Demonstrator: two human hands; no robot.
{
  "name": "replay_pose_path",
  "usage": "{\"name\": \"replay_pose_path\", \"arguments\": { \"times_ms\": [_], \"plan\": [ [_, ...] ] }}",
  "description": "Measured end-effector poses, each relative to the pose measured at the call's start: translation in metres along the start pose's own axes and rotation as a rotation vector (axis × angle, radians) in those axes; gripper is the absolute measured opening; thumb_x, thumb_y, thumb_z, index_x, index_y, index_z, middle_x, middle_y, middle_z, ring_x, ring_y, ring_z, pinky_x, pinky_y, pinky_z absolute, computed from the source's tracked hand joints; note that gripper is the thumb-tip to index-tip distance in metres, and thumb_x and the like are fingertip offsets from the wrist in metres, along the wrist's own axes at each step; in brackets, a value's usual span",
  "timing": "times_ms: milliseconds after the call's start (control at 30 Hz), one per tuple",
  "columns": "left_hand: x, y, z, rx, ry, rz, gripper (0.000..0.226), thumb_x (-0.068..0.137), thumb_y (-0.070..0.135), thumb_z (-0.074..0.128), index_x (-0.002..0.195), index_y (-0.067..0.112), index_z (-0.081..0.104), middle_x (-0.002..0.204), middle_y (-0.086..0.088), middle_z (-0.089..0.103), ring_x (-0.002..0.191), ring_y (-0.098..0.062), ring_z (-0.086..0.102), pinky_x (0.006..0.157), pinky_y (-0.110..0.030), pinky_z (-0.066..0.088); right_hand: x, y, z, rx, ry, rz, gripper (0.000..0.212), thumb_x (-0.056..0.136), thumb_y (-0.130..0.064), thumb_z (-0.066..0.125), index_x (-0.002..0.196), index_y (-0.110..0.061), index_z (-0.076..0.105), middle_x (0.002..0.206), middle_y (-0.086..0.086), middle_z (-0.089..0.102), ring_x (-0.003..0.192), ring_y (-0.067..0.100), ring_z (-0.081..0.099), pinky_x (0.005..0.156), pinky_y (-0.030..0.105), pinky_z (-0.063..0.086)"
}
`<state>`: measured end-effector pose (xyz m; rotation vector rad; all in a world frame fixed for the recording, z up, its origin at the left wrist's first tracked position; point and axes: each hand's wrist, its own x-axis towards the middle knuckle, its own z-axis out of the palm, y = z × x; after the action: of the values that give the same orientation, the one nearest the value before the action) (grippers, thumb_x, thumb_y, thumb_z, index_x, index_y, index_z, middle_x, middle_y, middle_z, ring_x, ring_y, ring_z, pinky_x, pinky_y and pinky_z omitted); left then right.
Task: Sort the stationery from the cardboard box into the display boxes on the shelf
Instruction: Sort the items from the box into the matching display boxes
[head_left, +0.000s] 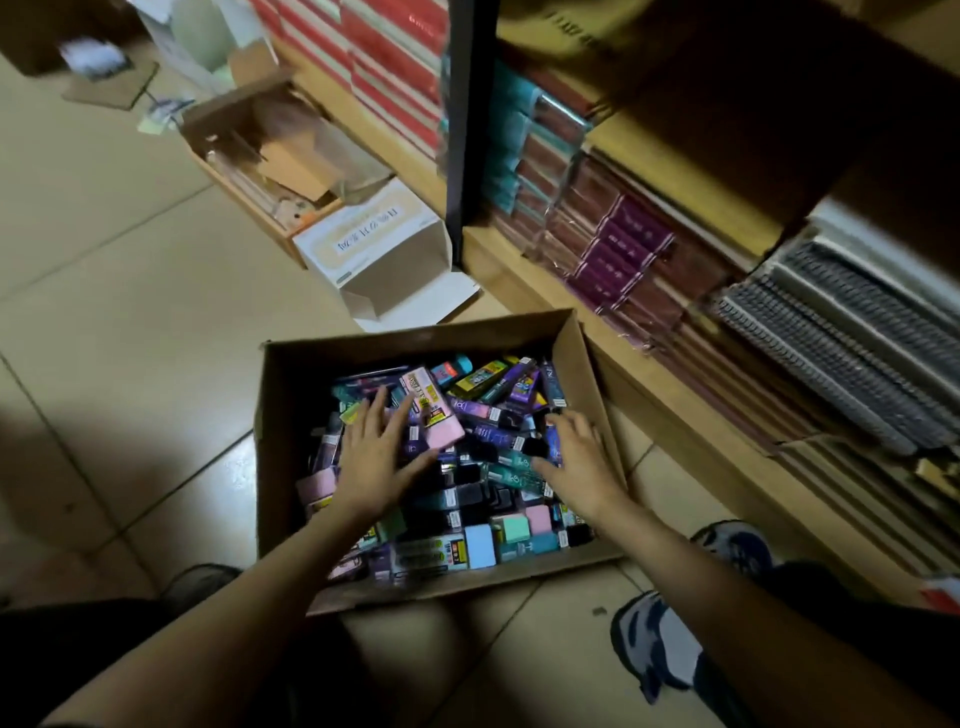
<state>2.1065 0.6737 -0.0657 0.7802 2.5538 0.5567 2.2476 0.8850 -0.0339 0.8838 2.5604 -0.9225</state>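
Observation:
An open cardboard box (291, 415) stands on the tiled floor in front of me, filled with several small stationery packs in purple, teal, pink and black. My left hand (376, 457) lies flat on the packs at the box's left side, fingers spread, its fingertips against a pink pack (436, 415) that tilts upward. On the right side of the pile my right hand (576, 457) rests with fingers spread over dark blue and teal packs. Neither hand grips anything.
A wooden shelf (524, 270) runs along the right with purple packs (623, 260), teal packs (511, 140) and spiral notebooks (831, 332). An empty white display box (374, 249) and a box of cardboard scraps (275, 150) sit beyond. My shoes (660, 639) are beside the box.

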Motion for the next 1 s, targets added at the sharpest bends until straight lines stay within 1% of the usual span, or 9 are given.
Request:
{"name": "replay_pose_path", "arguments": {
  "times_ms": [133, 400, 467, 533, 600, 700, 767, 900, 1000],
  "plan": [
    [0.026, 0.023, 0.022, 0.07, -0.094, -0.029, 0.07, 0.091, 0.062, 0.038, 0.15, 0.036, 0.012, 0.16, -0.006, -0.007, 0.146, -0.032, -0.005, 0.115, -0.054, 0.001, 0.014, 0.005, 0.01, 0.095, -0.034, 0.08, 0.068, 0.093, -0.026, 0.057, 0.148, -0.012, 0.021, 0.157, 0.006, 0.01, 0.143, 0.027, 0.014, 0.115, 0.038, 0.021],
    [-0.021, 0.029, 0.044, 0.095, -0.123, 0.11, 0.069, 0.093, 0.059, 0.033, 0.148, 0.038, -0.003, 0.16, -0.007, -0.01, 0.146, -0.031, -0.011, 0.116, -0.044, -0.004, 0.007, 0.001, 0.044, -0.193, -0.014, 0.043, 0.064, 0.095, -0.041, 0.046, 0.149, -0.02, 0.019, 0.157, 0.008, -0.018, 0.145, 0.023, -0.014, 0.119, 0.037, 0.007],
    [-0.036, 0.026, 0.041, 0.085, -0.171, 0.16, 0.069, 0.093, 0.061, 0.033, 0.144, 0.041, -0.01, 0.159, -0.004, -0.012, 0.146, -0.028, -0.011, 0.116, -0.041, -0.007, 0.002, -0.004, 0.044, -0.186, -0.004, 0.031, 0.064, 0.094, -0.038, 0.048, 0.148, -0.02, 0.02, 0.158, 0.007, -0.016, 0.145, 0.022, -0.011, 0.118, 0.037, 0.01],
    [-0.044, 0.022, 0.032, 0.06, -0.195, 0.214, 0.067, 0.092, 0.061, 0.033, 0.146, 0.041, -0.002, 0.16, -0.003, -0.006, 0.147, -0.026, -0.004, 0.117, -0.041, -0.002, 0.0, -0.007, 0.041, -0.188, -0.009, 0.007, 0.06, 0.094, -0.036, 0.05, 0.146, -0.018, 0.026, 0.159, 0.006, -0.007, 0.145, 0.024, -0.002, 0.118, 0.037, 0.015],
    [-0.046, 0.018, 0.02, -0.008, -0.173, 0.237, 0.056, 0.095, 0.054, 0.038, 0.146, 0.032, 0.031, 0.158, -0.007, 0.017, 0.143, -0.029, 0.018, 0.116, -0.042, 0.016, -0.005, -0.008, 0.038, -0.243, -0.02, -0.041, 0.058, 0.094, -0.035, 0.051, 0.145, -0.014, 0.03, 0.156, 0.006, 0.009, 0.142, 0.027, 0.012, 0.114, 0.038, 0.024],
    [-0.04, 0.017, 0.009, -0.055, -0.084, 0.197, 0.032, 0.092, 0.037, 0.056, 0.113, 0.013, 0.062, 0.137, -0.012, 0.043, 0.119, -0.03, 0.046, 0.1, -0.039, 0.04, -0.009, -0.007, 0.039, -0.311, -0.041, -0.087, 0.065, 0.092, -0.041, 0.053, 0.145, -0.012, 0.027, 0.142, 0.007, 0.028, 0.132, 0.025, 0.028, 0.108, 0.037, 0.029],
    [-0.036, 0.018, 0.009, -0.014, -0.045, 0.133, 0.036, 0.083, 0.032, 0.069, 0.107, 0.007, 0.059, 0.127, -0.015, 0.045, 0.109, -0.03, 0.05, 0.093, -0.04, 0.046, -0.005, -0.007, 0.038, -0.302, -0.044, -0.082, 0.067, 0.089, -0.044, 0.057, 0.142, -0.011, 0.031, 0.136, 0.006, 0.034, 0.128, 0.023, 0.033, 0.108, 0.035, 0.028],
    [-0.036, 0.013, 0.014, 0.056, -0.017, -0.079, 0.077, 0.067, 0.041, 0.081, 0.124, 0.002, 0.047, 0.121, -0.018, 0.046, 0.104, -0.032, 0.048, 0.083, -0.038, 0.042, 0.01, -0.012, 0.034, -0.384, -0.111, -0.117, 0.075, 0.084, -0.046, 0.064, 0.141, -0.013, 0.029, 0.134, 0.008, 0.038, 0.124, 0.026, 0.038, 0.105, 0.037, 0.028],
    [-0.039, 0.004, 0.017, -0.012, -0.035, -0.061, 0.089, 0.064, 0.046, 0.082, 0.129, 0.0, 0.042, 0.115, -0.016, 0.051, 0.101, -0.029, 0.048, 0.085, -0.035, 0.039, 0.018, -0.016, 0.031, -0.451, -0.19, -0.154, 0.076, 0.08, -0.043, 0.069, 0.14, -0.017, 0.029, 0.132, 0.009, 0.038, 0.121, 0.029, 0.039, 0.101, 0.038, 0.03]
  ]
}}
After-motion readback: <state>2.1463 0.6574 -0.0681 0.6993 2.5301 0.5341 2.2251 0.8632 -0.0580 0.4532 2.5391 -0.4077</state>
